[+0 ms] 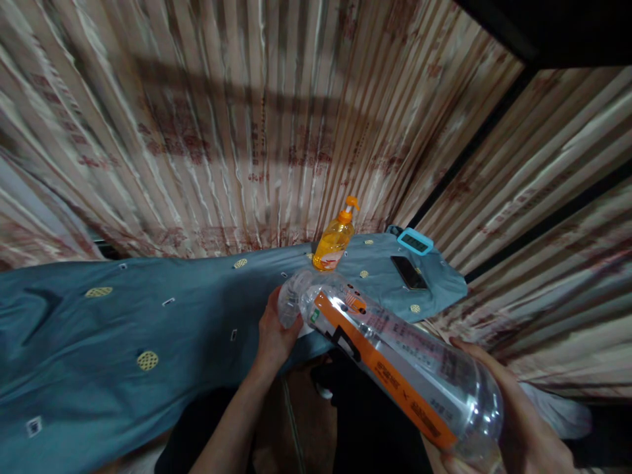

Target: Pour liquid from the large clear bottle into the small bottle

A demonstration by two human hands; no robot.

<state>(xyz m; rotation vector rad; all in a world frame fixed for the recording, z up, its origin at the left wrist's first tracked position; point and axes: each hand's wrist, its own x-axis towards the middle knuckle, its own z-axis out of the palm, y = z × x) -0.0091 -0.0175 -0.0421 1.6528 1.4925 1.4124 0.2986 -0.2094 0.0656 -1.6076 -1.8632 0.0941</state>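
Note:
A large clear plastic bottle (419, 355) with an orange and white label lies slanted across my view. Its wide base is at the lower right, and its other end points up and left. My right hand (518, 408) is wrapped round the base end, mostly behind it. My left hand (276, 332) grips a clear, rounded, cup-like plastic piece (292, 299) at the bottle's upper-left end. Whether that piece is separate from the bottle or touches it I cannot tell. Just beyond stands an orange pump bottle (333, 243) holding yellow liquid.
A narrow surface under a blue-green cloth (197, 309) with pineapple prints runs across in front of me. A dark phone (409, 272) and a light-blue digital clock (415, 241) rest at its right end. Pleated curtains (222, 131) hang behind, with a black frame bar (474, 145) on the right.

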